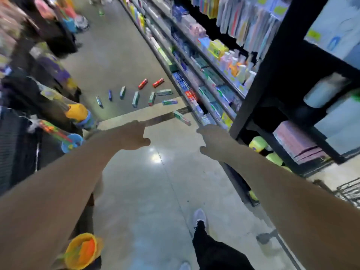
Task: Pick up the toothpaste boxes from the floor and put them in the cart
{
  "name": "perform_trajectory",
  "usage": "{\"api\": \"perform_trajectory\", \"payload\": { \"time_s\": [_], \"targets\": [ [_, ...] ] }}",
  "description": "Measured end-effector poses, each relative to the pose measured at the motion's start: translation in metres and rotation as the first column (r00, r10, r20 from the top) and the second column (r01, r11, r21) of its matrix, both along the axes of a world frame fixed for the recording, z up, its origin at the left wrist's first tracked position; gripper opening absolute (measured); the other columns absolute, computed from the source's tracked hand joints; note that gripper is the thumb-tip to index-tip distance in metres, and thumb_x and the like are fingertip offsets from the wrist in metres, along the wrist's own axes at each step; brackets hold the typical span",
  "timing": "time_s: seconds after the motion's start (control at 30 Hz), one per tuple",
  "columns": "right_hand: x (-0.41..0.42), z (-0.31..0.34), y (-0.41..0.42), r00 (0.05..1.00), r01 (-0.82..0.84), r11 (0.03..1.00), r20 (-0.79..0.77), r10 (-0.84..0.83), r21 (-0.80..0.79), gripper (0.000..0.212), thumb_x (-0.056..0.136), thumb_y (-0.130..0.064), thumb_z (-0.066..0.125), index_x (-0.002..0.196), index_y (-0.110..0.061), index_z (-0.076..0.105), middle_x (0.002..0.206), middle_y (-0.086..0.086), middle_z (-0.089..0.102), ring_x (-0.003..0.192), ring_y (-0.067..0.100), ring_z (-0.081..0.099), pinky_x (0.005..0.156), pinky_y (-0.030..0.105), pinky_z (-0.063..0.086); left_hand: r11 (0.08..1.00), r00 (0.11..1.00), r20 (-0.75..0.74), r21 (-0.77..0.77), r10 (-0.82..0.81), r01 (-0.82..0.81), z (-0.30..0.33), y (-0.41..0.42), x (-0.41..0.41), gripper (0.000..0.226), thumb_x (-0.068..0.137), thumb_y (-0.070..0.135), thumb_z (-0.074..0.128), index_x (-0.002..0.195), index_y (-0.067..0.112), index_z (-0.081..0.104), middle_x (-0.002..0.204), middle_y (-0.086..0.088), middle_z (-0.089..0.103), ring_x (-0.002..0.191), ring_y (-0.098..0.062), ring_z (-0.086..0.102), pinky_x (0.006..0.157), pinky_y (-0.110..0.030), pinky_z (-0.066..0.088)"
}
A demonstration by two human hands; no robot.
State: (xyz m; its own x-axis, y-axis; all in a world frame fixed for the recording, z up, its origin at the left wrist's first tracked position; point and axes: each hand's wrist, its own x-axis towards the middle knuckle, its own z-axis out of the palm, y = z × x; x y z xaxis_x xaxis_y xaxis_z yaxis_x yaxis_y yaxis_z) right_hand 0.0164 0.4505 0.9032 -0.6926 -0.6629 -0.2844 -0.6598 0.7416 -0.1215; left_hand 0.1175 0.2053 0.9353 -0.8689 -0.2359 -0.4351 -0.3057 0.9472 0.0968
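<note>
The left hand (134, 136) is stretched forward with loosely curled fingers and holds nothing. Beyond it the toothpaste boxes (135, 99) lie scattered on the floor (148, 191), well apart from both hands, near the shelves (204, 88). The right hand (211, 142) is also loosely curled and empty, and a corner of the wire cart (349, 191) shows at far right.

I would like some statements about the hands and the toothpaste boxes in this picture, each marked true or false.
1. Both hands hold a toothpaste box. False: the left hand and the right hand hold nothing.
2. Several toothpaste boxes lie scattered on the floor ahead of the hands. True.
3. All the boxes on the floor are green. False: two red boxes lie among them.
4. The shelves of goods stand on the person's right. True.
5. A wire cart shows at the right edge, with no box visible in it. True.
</note>
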Motion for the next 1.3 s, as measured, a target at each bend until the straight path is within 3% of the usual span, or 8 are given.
{"api": "perform_trajectory", "payload": {
  "time_s": [0.2, 0.37, 0.5, 0.6, 0.73, 0.97, 1.3],
  "targets": [
    [-0.069, -0.012, -0.074, 0.988, -0.139, 0.990, 0.067, 0.141, -0.030, 0.058, 0.090, -0.028, 0.060, 0.143, -0.017, 0.040, 0.137, 0.009, 0.042, 0.131, 0.029, 0.041, 0.105, 0.040, 0.037, 0.978, 0.979, 0.009, -0.030, 0.204, -0.204, -0.005, -0.064, -0.018, 0.051, 0.091, 0.037, 0.060, 0.135, 0.014, 0.044, 0.120, -0.011, 0.051, 0.110, -0.029, 0.052, 0.082, -0.032, 0.040],
    [-0.130, -0.014, -0.131, 0.971, -0.237, 0.972, 0.042, 0.237, 0.001, 0.054, 0.089, -0.026, 0.060, 0.139, -0.015, 0.045, 0.134, 0.009, 0.049, 0.126, 0.026, 0.045, 0.101, 0.039, 0.041, 0.942, 0.942, 0.004, -0.034, 0.335, -0.335, -0.004, -0.102, -0.048, 0.048, 0.090, 0.040, 0.060, 0.125, 0.011, 0.046, 0.122, -0.011, 0.052, 0.105, -0.028, 0.053, 0.086, -0.036, 0.046],
    [-0.165, -0.022, -0.172, 0.962, -0.267, 0.963, 0.065, 0.264, 0.035, 0.055, 0.086, -0.028, 0.059, 0.138, -0.017, 0.046, 0.132, 0.009, 0.049, 0.123, 0.029, 0.047, 0.096, 0.046, 0.047, 0.929, 0.929, 0.019, -0.011, 0.369, -0.369, -0.010, -0.126, -0.071, 0.062, 0.090, 0.040, 0.062, 0.138, 0.009, 0.039, 0.133, -0.012, 0.046, 0.113, -0.029, 0.053, 0.096, -0.042, 0.046],
    [-0.189, -0.034, -0.204, 0.952, -0.298, 0.954, 0.079, 0.295, 0.040, 0.056, 0.086, -0.028, 0.060, 0.138, -0.016, 0.046, 0.134, 0.010, 0.048, 0.123, 0.030, 0.047, 0.098, 0.043, 0.045, 0.920, 0.920, 0.025, -0.003, 0.392, -0.392, -0.017, -0.153, -0.093, 0.063, 0.090, 0.039, 0.061, 0.140, 0.010, 0.038, 0.134, -0.011, 0.046, 0.114, -0.028, 0.052, 0.097, -0.041, 0.046],
    [-0.223, -0.050, -0.255, 0.942, -0.332, 0.942, 0.074, 0.328, 0.054, 0.060, 0.086, -0.033, 0.062, 0.140, -0.015, 0.043, 0.136, 0.010, 0.048, 0.123, 0.030, 0.047, 0.099, 0.041, 0.043, 0.926, 0.926, 0.033, 0.028, 0.375, -0.376, -0.031, -0.199, -0.131, 0.053, 0.090, 0.040, 0.060, 0.132, 0.011, 0.044, 0.129, -0.010, 0.049, 0.109, -0.026, 0.051, 0.095, -0.040, 0.045],
    [-0.289, -0.061, -0.356, 0.956, -0.277, 0.957, 0.125, 0.265, 0.088, 0.067, 0.088, -0.041, 0.061, 0.146, -0.016, 0.035, 0.144, 0.008, 0.039, 0.131, 0.030, 0.037, 0.105, 0.042, 0.036, 0.940, 0.942, 0.062, 0.072, 0.329, -0.333, -0.039, -0.308, -0.213, 0.063, 0.093, 0.037, 0.057, 0.144, 0.007, 0.035, 0.144, -0.014, 0.038, 0.130, -0.031, 0.042, 0.104, -0.041, 0.040],
    [-0.391, -0.063, -0.472, 0.982, -0.165, 0.975, 0.116, 0.149, 0.148, 0.067, 0.088, -0.042, 0.058, 0.146, -0.018, 0.033, 0.143, 0.007, 0.041, 0.130, 0.029, 0.041, 0.104, 0.042, 0.036, 0.971, 0.969, 0.081, 0.037, 0.233, -0.236, -0.037, -0.461, -0.329, 0.060, 0.093, 0.036, 0.057, 0.142, 0.006, 0.038, 0.143, -0.013, 0.042, 0.128, -0.029, 0.044, 0.104, -0.037, 0.039]
  ]
}}
